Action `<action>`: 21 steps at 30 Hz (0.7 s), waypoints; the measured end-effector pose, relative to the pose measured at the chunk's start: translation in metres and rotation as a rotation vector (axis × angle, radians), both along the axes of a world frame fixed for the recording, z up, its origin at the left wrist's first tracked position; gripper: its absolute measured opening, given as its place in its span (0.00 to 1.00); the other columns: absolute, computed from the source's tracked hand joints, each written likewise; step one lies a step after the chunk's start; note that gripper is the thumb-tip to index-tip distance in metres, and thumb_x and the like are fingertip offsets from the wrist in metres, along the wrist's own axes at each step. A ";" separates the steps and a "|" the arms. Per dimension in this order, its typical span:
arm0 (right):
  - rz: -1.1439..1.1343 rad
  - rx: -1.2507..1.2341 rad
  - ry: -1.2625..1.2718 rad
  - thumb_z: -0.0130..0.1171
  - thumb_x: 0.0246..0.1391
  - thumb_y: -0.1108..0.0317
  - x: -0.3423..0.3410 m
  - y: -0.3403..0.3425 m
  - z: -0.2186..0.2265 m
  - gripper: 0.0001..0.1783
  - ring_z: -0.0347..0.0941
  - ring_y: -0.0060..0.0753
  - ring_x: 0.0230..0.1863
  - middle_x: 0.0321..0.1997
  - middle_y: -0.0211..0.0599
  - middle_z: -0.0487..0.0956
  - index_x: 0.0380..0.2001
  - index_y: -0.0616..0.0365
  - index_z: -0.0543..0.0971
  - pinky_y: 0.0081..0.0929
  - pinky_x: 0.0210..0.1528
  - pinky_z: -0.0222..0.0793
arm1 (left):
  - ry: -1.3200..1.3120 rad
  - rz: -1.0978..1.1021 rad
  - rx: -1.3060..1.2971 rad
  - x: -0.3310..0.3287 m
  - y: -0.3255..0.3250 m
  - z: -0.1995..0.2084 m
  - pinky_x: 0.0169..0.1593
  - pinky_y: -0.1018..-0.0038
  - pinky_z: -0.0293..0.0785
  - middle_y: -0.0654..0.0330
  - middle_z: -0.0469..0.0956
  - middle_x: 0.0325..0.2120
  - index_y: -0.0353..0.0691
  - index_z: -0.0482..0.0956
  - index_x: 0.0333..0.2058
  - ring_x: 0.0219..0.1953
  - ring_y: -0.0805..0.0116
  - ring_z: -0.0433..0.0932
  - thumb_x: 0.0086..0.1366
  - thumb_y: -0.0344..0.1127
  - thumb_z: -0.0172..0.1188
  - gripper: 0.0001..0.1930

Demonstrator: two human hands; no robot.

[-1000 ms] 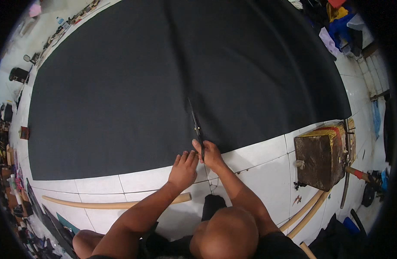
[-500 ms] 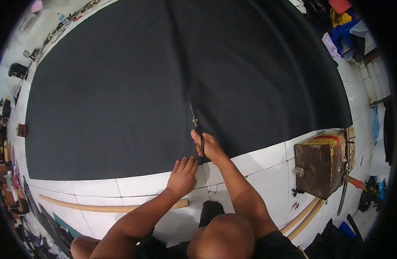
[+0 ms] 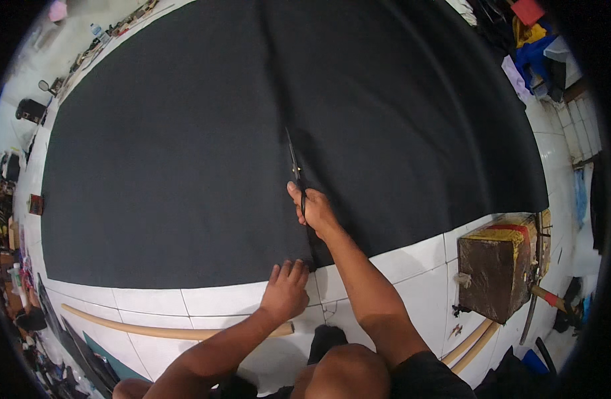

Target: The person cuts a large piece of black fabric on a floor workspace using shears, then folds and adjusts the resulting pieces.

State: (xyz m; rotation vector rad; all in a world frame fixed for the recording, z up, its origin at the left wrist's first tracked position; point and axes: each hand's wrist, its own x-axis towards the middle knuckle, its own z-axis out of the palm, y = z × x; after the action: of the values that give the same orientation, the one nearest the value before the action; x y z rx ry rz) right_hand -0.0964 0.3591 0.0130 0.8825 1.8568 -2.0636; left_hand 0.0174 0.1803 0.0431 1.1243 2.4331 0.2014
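A large sheet of black material (image 3: 166,159) lies spread over the white tiled floor. My right hand (image 3: 320,213) is closed round the handles of a pair of scissors (image 3: 293,158), whose blades point away from me into the sheet. Behind the scissors a dark slit runs back to the sheet's near edge. My left hand (image 3: 287,291) rests by that near edge, just left of the slit, fingers stretched out with their tips on the material and nothing gripped.
A long tan strip (image 3: 152,330) lies on the tiles below the sheet's near edge. At the right stands a worn brown box (image 3: 495,276), with a hammer (image 3: 550,297) beside it. Cloths (image 3: 533,53) are heaped at the far right; assorted clutter lines the left side.
My right hand and the scissors have moved farther from me into the sheet, and the slit behind them has lengthened. My left hand stays by the near edge; the whole view has shifted slightly.
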 end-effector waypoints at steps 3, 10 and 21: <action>0.034 0.115 0.041 0.60 0.59 0.39 -0.004 0.002 -0.015 0.29 0.65 0.19 0.16 0.15 0.26 0.68 0.20 0.53 0.71 0.21 0.19 0.61 | -0.025 0.006 -0.025 -0.002 0.004 -0.004 0.66 0.47 0.60 0.44 0.64 0.60 0.36 0.60 0.65 0.63 0.45 0.64 0.59 0.45 0.60 0.38; 0.053 0.022 0.051 0.59 0.59 0.39 -0.010 0.008 -0.008 0.29 0.65 0.19 0.16 0.15 0.26 0.69 0.21 0.52 0.71 0.21 0.19 0.61 | -0.083 0.122 -0.149 -0.008 0.039 0.011 0.60 0.39 0.62 0.47 0.65 0.52 0.47 0.61 0.67 0.57 0.45 0.64 0.58 0.50 0.64 0.40; 0.102 0.071 0.033 0.59 0.57 0.36 -0.120 0.028 0.011 0.31 0.64 0.20 0.18 0.17 0.28 0.69 0.24 0.56 0.73 0.21 0.22 0.61 | -0.029 0.121 -0.182 -0.001 0.035 -0.007 0.58 0.34 0.63 0.46 0.64 0.55 0.51 0.66 0.65 0.58 0.43 0.65 0.57 0.45 0.62 0.35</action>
State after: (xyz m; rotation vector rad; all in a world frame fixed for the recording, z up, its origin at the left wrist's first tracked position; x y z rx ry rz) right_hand -0.2160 0.3869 0.0245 0.7572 1.9607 -1.9739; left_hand 0.0161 0.2157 0.0358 0.8904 2.4392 0.0318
